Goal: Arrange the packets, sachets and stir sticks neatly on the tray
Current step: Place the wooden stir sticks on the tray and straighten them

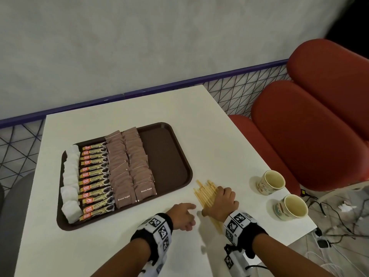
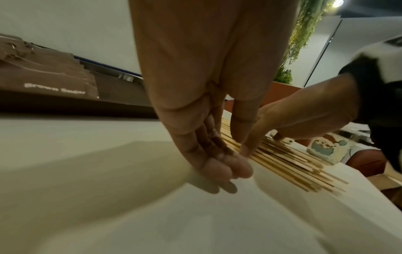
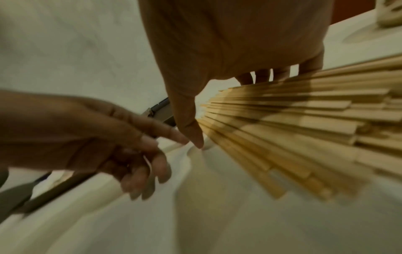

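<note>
A brown tray (image 1: 165,156) holds a column of white sachets (image 1: 69,180), a column of granules packets (image 1: 93,176) and two columns of brown sugar sachets (image 1: 129,166); its right third is bare. A fanned pile of wooden stir sticks (image 1: 203,190) lies on the white table just off the tray's near right corner. My right hand (image 1: 221,200) arches over the stir sticks (image 3: 293,128), fingers down their far side and thumb on the near side, squeezing them together. My left hand (image 1: 185,215) rests beside them with loose fingers on the table and holds nothing.
Two paper cups (image 1: 272,181) (image 1: 292,206) stand near the table's right edge, close to my right wrist. Red padded seats (image 1: 309,136) sit beyond that edge. Bare table (image 1: 119,246) lies in front of the tray.
</note>
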`<state>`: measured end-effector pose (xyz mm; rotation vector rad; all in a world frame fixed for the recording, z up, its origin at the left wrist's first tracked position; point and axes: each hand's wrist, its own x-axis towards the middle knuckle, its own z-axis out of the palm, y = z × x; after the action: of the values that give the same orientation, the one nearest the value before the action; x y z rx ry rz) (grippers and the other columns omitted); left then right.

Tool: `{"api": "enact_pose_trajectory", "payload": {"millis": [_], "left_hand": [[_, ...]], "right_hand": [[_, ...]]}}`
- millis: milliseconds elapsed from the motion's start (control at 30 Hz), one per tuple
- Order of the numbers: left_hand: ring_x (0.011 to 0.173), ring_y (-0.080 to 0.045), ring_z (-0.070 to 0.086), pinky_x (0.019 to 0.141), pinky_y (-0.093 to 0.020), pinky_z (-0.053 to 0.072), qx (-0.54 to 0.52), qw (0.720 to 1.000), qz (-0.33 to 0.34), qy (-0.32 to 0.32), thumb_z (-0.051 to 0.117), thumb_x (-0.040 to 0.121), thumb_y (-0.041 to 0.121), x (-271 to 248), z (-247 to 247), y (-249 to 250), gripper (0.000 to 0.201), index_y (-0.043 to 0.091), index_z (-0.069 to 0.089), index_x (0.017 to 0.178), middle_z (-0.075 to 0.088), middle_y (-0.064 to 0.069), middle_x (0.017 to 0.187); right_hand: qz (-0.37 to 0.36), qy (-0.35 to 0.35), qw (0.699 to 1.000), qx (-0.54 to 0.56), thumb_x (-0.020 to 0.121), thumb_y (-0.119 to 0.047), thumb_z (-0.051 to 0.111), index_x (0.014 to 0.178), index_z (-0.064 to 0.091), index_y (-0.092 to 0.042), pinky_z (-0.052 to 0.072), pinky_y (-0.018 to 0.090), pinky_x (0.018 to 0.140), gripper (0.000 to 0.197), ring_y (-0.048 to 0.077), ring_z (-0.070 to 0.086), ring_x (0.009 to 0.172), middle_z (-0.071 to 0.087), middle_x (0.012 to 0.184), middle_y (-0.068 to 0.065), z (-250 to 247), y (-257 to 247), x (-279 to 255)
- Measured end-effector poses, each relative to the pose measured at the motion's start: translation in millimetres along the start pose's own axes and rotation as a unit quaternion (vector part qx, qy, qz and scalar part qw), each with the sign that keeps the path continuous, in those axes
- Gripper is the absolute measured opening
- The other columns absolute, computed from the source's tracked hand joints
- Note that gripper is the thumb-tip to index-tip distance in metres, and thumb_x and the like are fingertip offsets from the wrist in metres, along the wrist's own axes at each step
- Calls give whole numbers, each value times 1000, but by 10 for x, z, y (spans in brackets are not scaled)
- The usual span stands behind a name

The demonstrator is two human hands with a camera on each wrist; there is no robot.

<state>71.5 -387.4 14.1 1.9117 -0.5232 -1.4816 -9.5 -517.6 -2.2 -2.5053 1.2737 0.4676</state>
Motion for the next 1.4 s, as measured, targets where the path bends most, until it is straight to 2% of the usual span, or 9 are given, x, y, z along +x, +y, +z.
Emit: {"api": "enact_pose_trajectory", "payload": {"millis": [333, 500, 600, 833, 1000, 1100, 1200, 1300, 1400], "left_hand": [[60, -10, 52, 53, -19, 39, 81, 996, 29, 12, 39, 93, 10, 239, 79, 145, 34, 15, 51, 125, 55, -1, 68], [63, -11, 50, 54, -21, 39, 84, 996, 23, 14, 40, 88, 4, 264, 72, 106, 24, 24, 49, 80, 51, 0, 71], [63, -13, 50, 54, -21, 40, 72, 997, 25, 11, 41, 87, 2, 277, 73, 77, 18, 17, 50, 90, 49, 0, 72], [68, -16, 48, 49, -17, 38, 55, 998, 36, 5, 36, 88, -2, 267, 64, 135, 45, 23, 49, 123, 49, -3, 82], [89, -25, 54, 63, -26, 46, 78, 996, 36, 16, 37, 89, -4, 236, 48, 189, 54, 20, 41, 137, 54, -16, 101], [112, -37, 54, 85, -39, 50, 122, 991, 48, 22, 38, 90, -2, 230, 32, 230, 55, 18, 35, 142, 52, -22, 126], [114, -36, 53, 90, -40, 48, 126, 990, 53, 22, 36, 93, 3, 255, 11, 242, 53, 15, 30, 144, 49, -20, 133], [98, -22, 51, 72, -27, 46, 54, 997, 41, 23, 40, 92, 4, 246, -12, 204, 57, 13, 26, 146, 51, -11, 125], [89, -14, 50, 68, -19, 43, -13, 998, 42, 34, 51, 93, 10, 255, -54, 159, 58, 11, 28, 146, 51, 3, 104]], "right_hand": [[-30, 22, 999, -3, 86, -43, 54, 123, 35, -9, 39, 33, 93, 55, 25, 39, 120, 40, 128, 8, 110, -194, -35], [-28, 17, 999, -21, 87, -36, 56, 124, 36, -8, 40, 31, 90, 51, 25, 40, 118, 40, 127, 9, 80, -238, 0], [-50, 0, 999, -18, 89, -27, 53, 124, 33, -7, 41, 32, 92, 45, 25, 44, 117, 42, 127, 10, 69, -262, 9], [-73, -19, 997, 4, 91, -20, 47, 121, 38, -5, 43, 32, 93, 35, 27, 44, 117, 46, 125, 12, -20, -236, 72], [-77, -16, 997, -1, 92, -14, 45, 120, 40, -5, 44, 33, 93, 30, 28, 44, 117, 43, 126, 13, -40, -261, 99], [-78, -23, 997, 12, 91, -14, 47, 120, 39, -4, 43, 34, 93, 32, 29, 47, 117, 48, 125, 15, -68, -276, 119], [-75, -30, 997, 20, 90, -12, 48, 120, 39, -2, 43, 33, 93, 33, 30, 49, 117, 50, 125, 16, -119, -252, 157], [-66, -56, 995, 54, 89, -15, 51, 112, 45, -5, 43, 32, 87, 26, 31, 53, 112, 53, 121, 15, -200, -187, 237], [-47, -47, 985, 160, 84, -20, 59, 77, 41, -14, 39, 29, 71, 21, 25, 54, 88, 54, 98, 11, -325, -118, 295]]}}
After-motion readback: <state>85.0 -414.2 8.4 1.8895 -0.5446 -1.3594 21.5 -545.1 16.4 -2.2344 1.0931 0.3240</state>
